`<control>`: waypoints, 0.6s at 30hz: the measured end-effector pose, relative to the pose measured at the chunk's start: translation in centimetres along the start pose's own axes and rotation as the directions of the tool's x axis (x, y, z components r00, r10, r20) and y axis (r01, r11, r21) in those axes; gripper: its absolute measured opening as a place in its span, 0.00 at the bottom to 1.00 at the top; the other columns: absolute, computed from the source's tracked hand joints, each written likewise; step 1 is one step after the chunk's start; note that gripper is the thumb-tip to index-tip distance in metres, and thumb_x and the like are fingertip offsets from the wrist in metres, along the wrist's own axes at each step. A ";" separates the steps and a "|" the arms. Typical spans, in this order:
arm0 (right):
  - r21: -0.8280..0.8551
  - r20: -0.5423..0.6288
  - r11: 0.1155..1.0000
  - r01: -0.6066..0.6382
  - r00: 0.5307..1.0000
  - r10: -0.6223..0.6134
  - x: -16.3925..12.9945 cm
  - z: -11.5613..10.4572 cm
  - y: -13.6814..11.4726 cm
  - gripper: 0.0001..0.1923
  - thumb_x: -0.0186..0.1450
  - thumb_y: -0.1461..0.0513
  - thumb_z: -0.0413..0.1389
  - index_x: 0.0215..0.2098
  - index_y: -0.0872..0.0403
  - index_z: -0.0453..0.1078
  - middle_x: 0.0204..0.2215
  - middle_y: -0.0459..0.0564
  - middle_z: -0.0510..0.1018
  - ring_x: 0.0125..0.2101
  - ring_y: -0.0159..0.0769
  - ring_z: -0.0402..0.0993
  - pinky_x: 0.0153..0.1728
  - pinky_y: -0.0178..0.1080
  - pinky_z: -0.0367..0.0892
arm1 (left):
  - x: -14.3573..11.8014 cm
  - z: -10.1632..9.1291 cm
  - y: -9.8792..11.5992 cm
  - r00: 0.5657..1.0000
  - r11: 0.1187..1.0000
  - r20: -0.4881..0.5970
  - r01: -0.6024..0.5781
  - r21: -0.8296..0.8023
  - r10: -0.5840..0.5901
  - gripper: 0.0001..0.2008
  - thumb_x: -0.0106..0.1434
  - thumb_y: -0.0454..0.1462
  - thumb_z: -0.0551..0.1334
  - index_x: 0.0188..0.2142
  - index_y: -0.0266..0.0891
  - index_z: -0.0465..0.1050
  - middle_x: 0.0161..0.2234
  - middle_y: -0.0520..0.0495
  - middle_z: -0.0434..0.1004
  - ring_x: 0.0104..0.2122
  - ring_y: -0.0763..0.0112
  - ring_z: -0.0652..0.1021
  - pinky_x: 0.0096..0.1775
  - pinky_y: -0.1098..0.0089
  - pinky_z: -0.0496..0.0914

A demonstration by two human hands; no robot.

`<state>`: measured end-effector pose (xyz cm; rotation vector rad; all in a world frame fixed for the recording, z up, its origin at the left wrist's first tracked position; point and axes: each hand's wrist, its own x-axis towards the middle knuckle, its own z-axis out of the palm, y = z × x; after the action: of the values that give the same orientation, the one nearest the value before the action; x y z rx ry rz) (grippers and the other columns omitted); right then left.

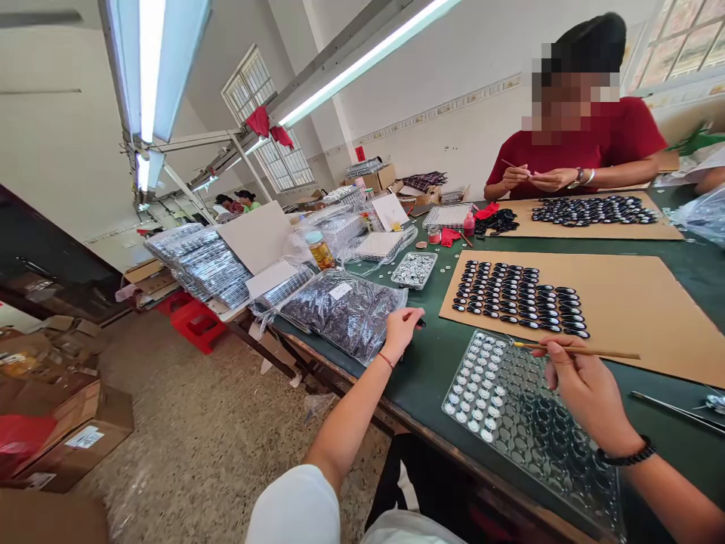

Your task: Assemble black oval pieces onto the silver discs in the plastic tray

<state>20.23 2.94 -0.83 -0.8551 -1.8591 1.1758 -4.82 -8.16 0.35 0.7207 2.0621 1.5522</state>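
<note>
My left hand (403, 326) reaches to the edge of a clear plastic bag (340, 308) full of small dark pieces and pinches a dark piece at the bag's right side. My right hand (583, 389) holds a thin wooden stick (578, 350) above a clear plastic blister tray (526, 419); the tray's left cells hold small white round pieces, the rest look unfilled. Behind the tray lies a brown cardboard sheet (634, 302) with rows of glossy black oval pieces (518, 298).
A person in a red shirt (589, 143) sits across the green table (436, 363) by a second cardboard sheet (600, 227) of black pieces. Small trays, bags, a jar and boxes crowd the table's left. Metal tweezers (674, 408) lie at right. Cardboard boxes stand on the floor.
</note>
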 end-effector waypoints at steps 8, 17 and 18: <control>-0.039 -0.006 0.999 0.019 1.000 -0.020 0.1 -0.2 0.1 0.14 0.62 0.50 0.44 0.34 0.51 0.60 0.17 0.47 0.68 0.17 0.40 0.66 0.21 0.42 0.61 | 2.8 3.8 3.0 0.929 0.649 0.225 0.367 -0.666 -0.295 0.12 0.62 0.33 0.48 0.25 0.33 0.64 0.18 0.54 0.55 0.14 0.84 0.58 0.18 0.81 0.57; -0.114 -0.027 0.993 -0.010 1.000 0.007 0.6 -0.8 0.2 0.14 0.62 0.49 0.43 0.33 0.49 0.61 0.15 0.45 0.66 0.22 0.43 0.70 0.24 0.42 0.62 | 2.2 8.4 3.0 0.798 0.326 0.475 0.590 -0.738 -0.370 0.10 0.61 0.30 0.49 0.24 0.32 0.60 0.22 0.50 0.59 0.20 0.82 0.66 0.19 0.82 0.62; -0.125 -0.027 0.992 -0.007 1.000 0.004 0.6 -0.9 0.1 0.14 0.62 0.49 0.43 0.33 0.49 0.61 0.16 0.45 0.66 0.22 0.42 0.69 0.24 0.42 0.62 | 1.8 8.6 2.9 0.778 0.314 0.503 0.619 -0.720 -0.377 0.08 0.59 0.28 0.50 0.25 0.32 0.61 0.22 0.49 0.60 0.20 0.81 0.66 0.19 0.82 0.62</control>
<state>20.69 3.83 -0.49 -0.9415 -1.9257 1.0543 -0.31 -0.11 0.81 -0.1584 0.8743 1.6852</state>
